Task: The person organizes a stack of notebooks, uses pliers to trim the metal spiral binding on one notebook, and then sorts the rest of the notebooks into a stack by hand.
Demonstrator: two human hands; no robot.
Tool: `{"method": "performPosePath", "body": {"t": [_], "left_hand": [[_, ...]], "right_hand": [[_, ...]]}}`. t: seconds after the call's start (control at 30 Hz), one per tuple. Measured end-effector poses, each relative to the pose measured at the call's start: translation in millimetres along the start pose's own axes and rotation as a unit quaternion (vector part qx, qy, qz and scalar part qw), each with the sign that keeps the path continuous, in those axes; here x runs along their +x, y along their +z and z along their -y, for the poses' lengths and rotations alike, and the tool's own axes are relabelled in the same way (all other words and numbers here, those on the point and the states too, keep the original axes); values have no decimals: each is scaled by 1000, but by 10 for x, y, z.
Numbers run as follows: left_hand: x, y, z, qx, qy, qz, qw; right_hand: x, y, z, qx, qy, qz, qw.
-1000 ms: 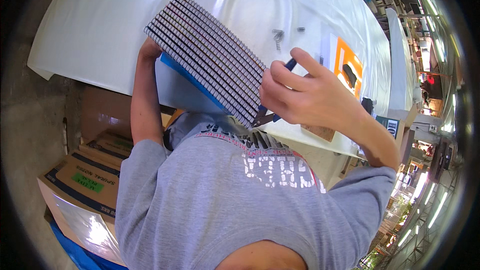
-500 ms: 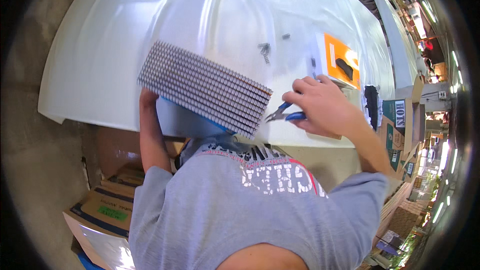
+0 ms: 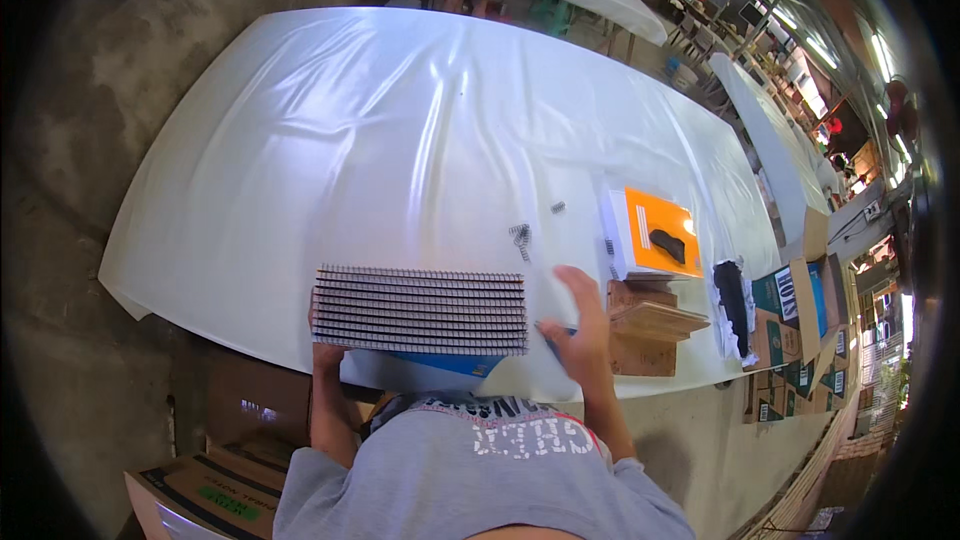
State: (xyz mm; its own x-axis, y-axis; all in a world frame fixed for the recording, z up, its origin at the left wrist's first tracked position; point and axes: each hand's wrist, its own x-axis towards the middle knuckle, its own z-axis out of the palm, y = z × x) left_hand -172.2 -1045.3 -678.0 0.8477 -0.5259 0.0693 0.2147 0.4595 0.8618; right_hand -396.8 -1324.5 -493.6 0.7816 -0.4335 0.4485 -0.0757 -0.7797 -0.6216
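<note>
The left hand point(image 3: 327, 353) is clamped on the left end of the stack point(image 3: 420, 310) of spiral notebooks, most of its fingers hidden. The stack sits at six o'clock on the white table point(image 3: 250, 160), coils facing up, a blue cover point(image 3: 440, 364) showing along its near side. With only that end gripped, the stack could slew or its books slip out of line if the left wrist turns. The scraps point(image 3: 521, 238) of coil at two o'clock from it could catch under a cover if it is slid over them. At three o'clock, the blue-handled pliers point(image 3: 551, 332) lie just beside the stack, so a careless sweep could bend a coil end. The right hand point(image 3: 585, 335) is there too, thumb and forefinger spread, apart from the left; blur hides whether it grips the pliers.

As for writing, the brown box point(image 3: 195, 490) at eight o'clock bears dark print and a green label. The grey shirt point(image 3: 460, 470) at six o'clock carries pale lettering. The orange book point(image 3: 650, 215) past two o'clock has white lines, too small to read. The green-and-brown cartons point(image 3: 790, 370) beyond three o'clock show block letters on white panels.
</note>
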Motion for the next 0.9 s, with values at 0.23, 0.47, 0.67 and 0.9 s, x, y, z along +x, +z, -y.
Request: {"method": "performPosePath", "body": {"t": [0.23, 0.47, 0.67, 0.9], "left_hand": [[216, 332, -3, 70, 122, 29, 990], [226, 441, -126, 58, 138, -6, 989], [316, 610, -132, 137, 188, 26, 972], [258, 437, -98, 144, 194, 1, 970]], "right_hand": [[187, 586, 557, -288, -359, 119, 880], [645, -412, 1080, -187, -222, 250, 924], [1044, -1498, 1461, -282, -152, -130, 939], [1392, 21, 906, -160, -236, 120, 951]]}}
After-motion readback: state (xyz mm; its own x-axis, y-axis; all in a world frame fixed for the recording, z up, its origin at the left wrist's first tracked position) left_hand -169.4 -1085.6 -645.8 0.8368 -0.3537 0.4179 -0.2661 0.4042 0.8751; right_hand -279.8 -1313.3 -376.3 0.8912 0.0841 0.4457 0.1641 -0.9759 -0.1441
